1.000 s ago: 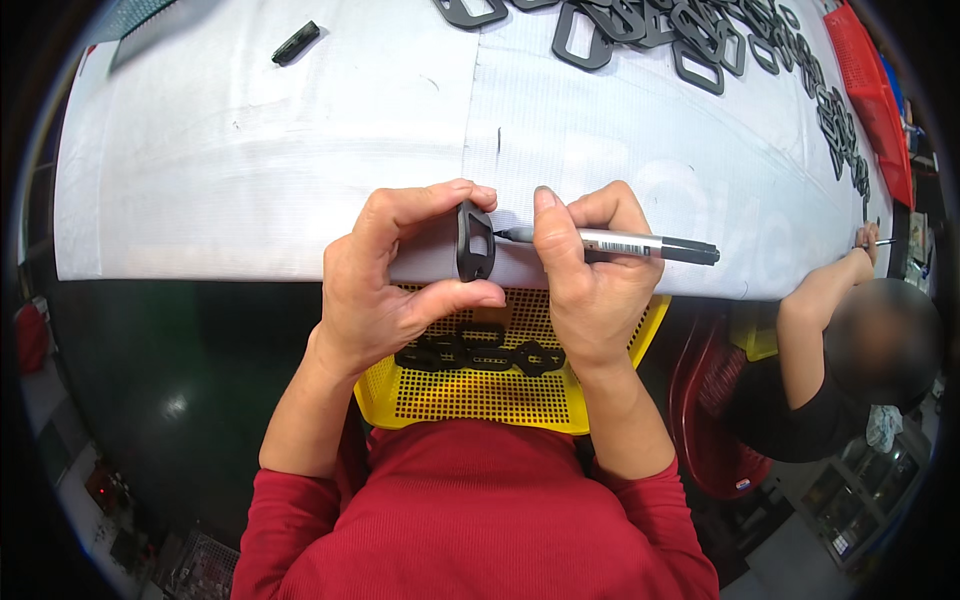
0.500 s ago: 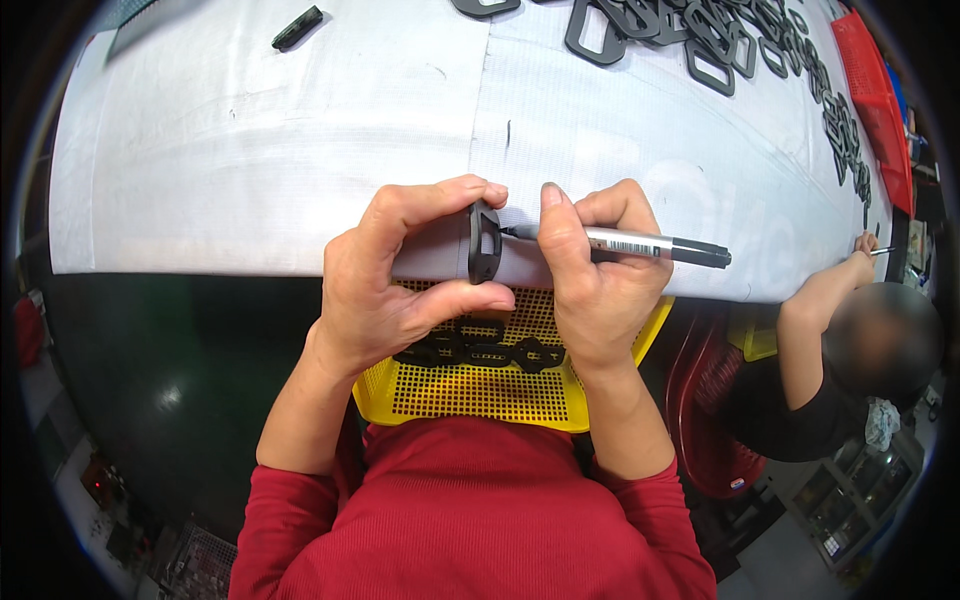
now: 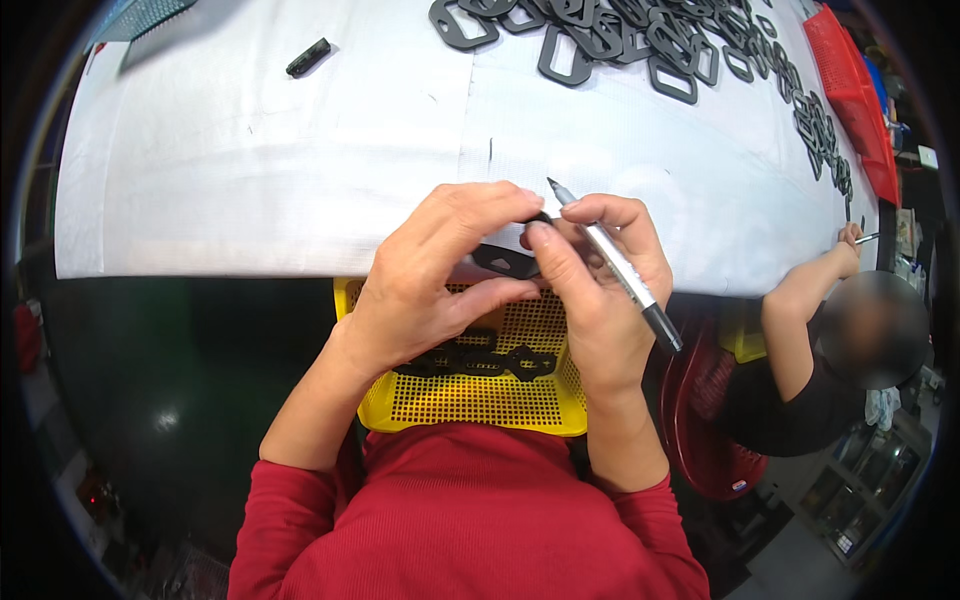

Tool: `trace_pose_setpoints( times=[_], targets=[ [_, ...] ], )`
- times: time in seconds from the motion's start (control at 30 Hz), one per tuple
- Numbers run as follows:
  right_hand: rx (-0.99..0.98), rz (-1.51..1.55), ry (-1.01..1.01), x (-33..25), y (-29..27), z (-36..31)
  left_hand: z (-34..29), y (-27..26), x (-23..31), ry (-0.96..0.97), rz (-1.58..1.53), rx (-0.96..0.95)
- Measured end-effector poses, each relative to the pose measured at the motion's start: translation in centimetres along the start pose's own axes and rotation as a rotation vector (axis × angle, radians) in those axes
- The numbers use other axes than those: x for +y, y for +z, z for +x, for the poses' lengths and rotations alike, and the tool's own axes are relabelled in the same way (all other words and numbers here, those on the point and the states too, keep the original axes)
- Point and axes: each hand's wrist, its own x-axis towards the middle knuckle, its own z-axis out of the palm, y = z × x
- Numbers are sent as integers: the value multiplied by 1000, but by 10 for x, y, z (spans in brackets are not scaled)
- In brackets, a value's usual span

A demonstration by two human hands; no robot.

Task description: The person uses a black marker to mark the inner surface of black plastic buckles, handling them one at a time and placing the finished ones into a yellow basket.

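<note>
In the head view, the marker (image 3: 622,262), its tip earlier at the black frame (image 3: 505,262), now points up and away, and the frame has turned. The left hand (image 3: 425,262) clasps the frame between fingers and thumb; the right hand (image 3: 608,305) grips the marker, thumb against the frame's right end.

I could read nothing: the silver marker (image 3: 622,267) toward three o'clock and the sticker (image 3: 739,486) on the red chair (image 3: 700,465) toward four showed illegibly small.
</note>
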Motion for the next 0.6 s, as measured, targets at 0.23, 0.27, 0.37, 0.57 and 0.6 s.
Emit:
trace_pose_setpoints(
  times=[0.23, 0.27, 0.37, 0.57, 0.6],
  targets=[
    [-118, 384, 204, -1, -6, 3, -1, 0, 12, -88, -543, 88],
    [-138, 398, 197, -1, -2, 2, -1, 0, 14, -88, -606, 61],
    [-26, 204, 125, -7, 4, 1, -6, -6, 10, -86, -516, 87],
    [152, -76, -76, 3, -4, 6, -17, -5, -5, -202, -348, 58],
    [153, -76, -70, 6, -3, 6, -18, -4, -8, -208, -349, 57]
  ],
)
